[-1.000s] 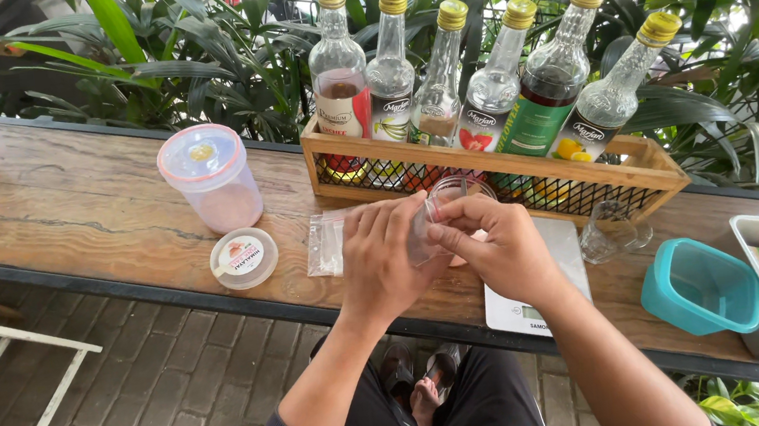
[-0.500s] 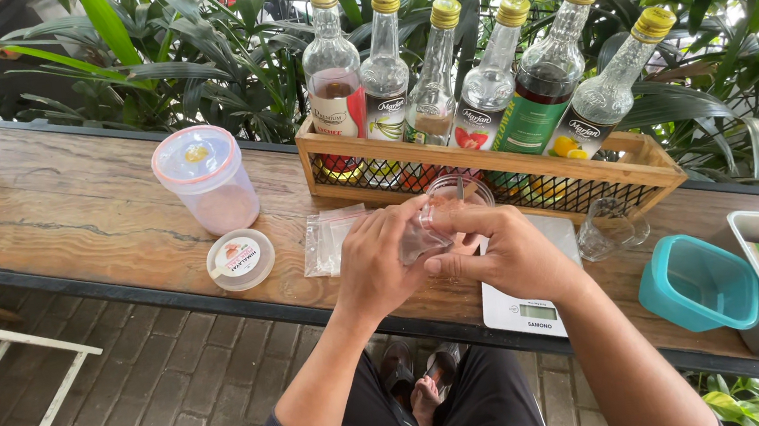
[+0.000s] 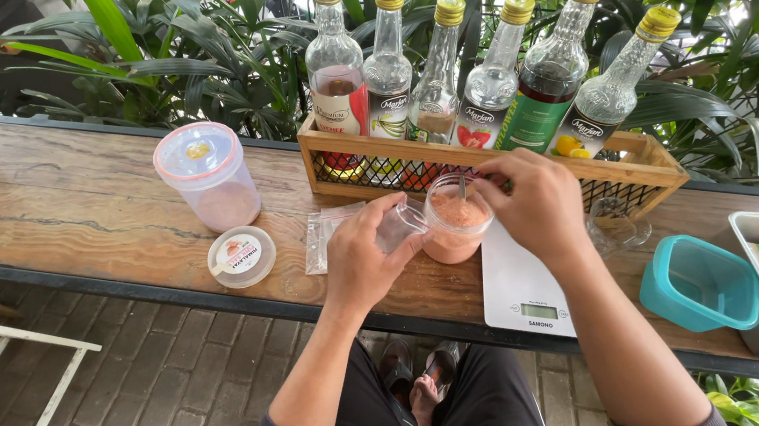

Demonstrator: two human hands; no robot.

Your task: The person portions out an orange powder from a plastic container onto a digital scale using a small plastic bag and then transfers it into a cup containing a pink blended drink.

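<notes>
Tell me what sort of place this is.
Probably an outdoor café or drinks-prep counter: a long wooden counter backed by leafy plants, a wooden crate of capped syrup-style bottles, and a white kitchen scale beside a jar of pink powder.

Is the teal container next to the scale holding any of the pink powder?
No, the teal container looks empty inside; the pink powder sits in the jar by the hands.

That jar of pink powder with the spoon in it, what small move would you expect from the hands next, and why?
Probably the right hand lifts a spoonful from the jar of pink powder towards the small clear bag in the left hand. The bag is held right beside the jar's rim, and the right fingers are at the spoon handle.
</notes>
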